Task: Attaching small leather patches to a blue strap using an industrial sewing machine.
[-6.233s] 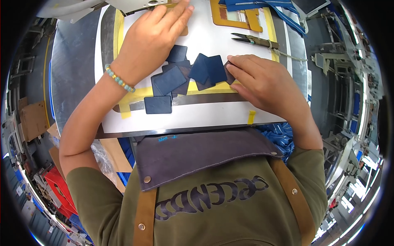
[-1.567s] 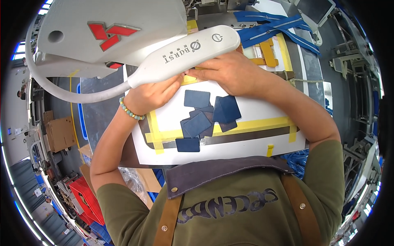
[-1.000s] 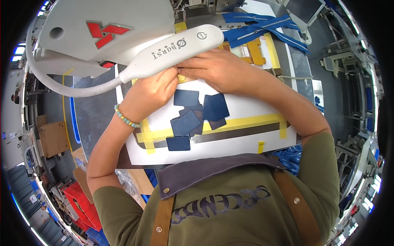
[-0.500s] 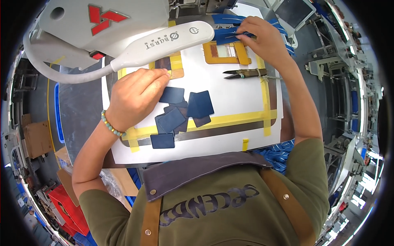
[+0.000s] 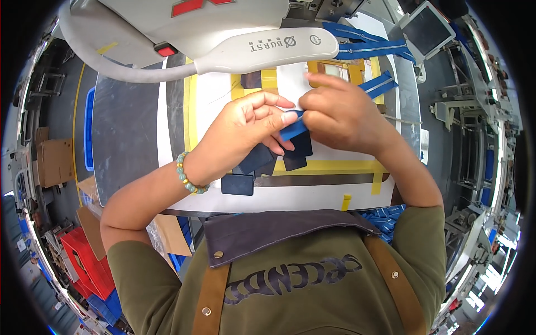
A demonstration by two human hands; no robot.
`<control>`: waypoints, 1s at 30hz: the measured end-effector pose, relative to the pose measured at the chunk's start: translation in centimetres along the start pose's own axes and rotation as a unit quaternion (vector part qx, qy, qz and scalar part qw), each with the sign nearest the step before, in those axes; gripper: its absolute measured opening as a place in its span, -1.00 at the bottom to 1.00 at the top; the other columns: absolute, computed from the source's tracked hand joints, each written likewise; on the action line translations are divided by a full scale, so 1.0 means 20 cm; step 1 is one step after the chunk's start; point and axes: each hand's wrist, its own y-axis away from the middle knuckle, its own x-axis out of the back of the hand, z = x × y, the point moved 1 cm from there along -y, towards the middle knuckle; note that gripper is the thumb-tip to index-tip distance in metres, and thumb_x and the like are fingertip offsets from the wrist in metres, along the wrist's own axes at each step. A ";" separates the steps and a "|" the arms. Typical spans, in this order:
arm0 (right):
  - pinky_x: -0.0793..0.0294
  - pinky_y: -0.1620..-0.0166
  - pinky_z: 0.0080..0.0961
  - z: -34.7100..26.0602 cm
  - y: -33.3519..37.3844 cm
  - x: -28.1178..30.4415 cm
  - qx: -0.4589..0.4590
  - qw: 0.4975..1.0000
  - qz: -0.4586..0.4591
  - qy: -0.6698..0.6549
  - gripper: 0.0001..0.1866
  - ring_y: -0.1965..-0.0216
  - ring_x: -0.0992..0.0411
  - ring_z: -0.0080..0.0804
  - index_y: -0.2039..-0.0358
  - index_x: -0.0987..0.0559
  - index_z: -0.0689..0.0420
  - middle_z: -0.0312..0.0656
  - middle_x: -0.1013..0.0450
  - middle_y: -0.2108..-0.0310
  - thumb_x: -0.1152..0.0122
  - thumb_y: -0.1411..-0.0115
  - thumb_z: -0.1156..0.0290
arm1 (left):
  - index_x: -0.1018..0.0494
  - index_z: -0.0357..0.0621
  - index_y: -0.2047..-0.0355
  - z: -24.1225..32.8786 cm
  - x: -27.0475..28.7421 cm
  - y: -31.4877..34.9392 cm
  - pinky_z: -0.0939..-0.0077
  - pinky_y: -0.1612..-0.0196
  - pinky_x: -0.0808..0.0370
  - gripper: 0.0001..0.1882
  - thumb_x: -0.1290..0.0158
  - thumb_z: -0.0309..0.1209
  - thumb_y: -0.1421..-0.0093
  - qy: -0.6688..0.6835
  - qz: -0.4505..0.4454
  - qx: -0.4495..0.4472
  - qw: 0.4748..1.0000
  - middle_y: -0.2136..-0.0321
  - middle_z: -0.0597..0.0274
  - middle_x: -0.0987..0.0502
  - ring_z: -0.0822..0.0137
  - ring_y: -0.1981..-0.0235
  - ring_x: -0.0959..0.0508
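Note:
A blue zipper strip (image 5: 292, 130) spans between my hands above the white work board (image 5: 218, 92). My right hand (image 5: 343, 114) has its fingers curled round it, and the far end sticks out past the knuckles. At the near end, the thumb and fingers of my left hand (image 5: 237, 125) hold the strip. Below my hands lie several dark blue rectangular pieces (image 5: 237, 185), overlapping and partly hidden. Beyond my right hand is a yellow-edged frame (image 5: 355, 72), partly covered. Another yellow-taped piece with a dark window (image 5: 259, 79) lies beyond my left hand. The snips are hidden by my right hand.
A white machine arm (image 5: 268, 49) with a thick cable reaches over the far side of the board. More blue zipper strips (image 5: 371, 49) lie at the far right, near a screen (image 5: 427, 29). Yellow tape (image 5: 324, 168) borders the board. A blue bin (image 5: 89, 128) stands left.
My right hand has come back from the far strips, bringing one zipper strip toward me. My left hand has moved right, off the taped piece, to meet it. The view has shifted slightly.

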 end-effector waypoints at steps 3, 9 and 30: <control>-0.57 -0.14 -0.16 0.01 0.03 -0.06 -0.053 0.996 -0.008 -0.073 -0.67 0.11 -0.56 -0.10 0.26 -0.49 0.05 -0.20 -0.58 0.20 -0.36 0.05 0.59 | -0.51 -0.28 -0.05 -0.07 0.07 -0.03 0.62 0.24 -0.62 -0.75 -0.13 -0.41 -0.45 -0.027 0.000 -0.030 0.999 0.20 0.21 -0.65 0.45 0.30 -0.67; -0.50 0.00 -0.20 0.22 0.14 0.08 -0.190 0.978 -0.043 0.076 -0.39 0.15 -0.51 -0.03 -0.23 -0.53 -0.05 -0.21 -0.61 0.12 -0.27 -0.14 0.61 | -0.53 -0.30 0.06 -0.01 0.15 -0.02 0.64 0.27 -0.60 -0.87 -0.11 -0.58 -0.41 -0.274 0.110 -0.177 0.939 0.25 0.24 -0.65 0.53 0.33 -0.64; -0.55 -0.02 -0.26 0.23 -0.12 -0.08 -0.081 0.995 -0.007 -0.049 -0.74 0.06 -0.58 -0.18 0.08 -0.71 0.05 -0.21 -0.65 0.13 -0.37 -0.21 0.36 | -0.53 -0.24 0.21 0.01 0.21 -0.06 0.36 0.28 -0.61 -0.85 -0.24 -0.55 -0.22 -0.553 0.122 -0.404 0.719 0.29 0.08 -0.68 0.19 0.33 -0.69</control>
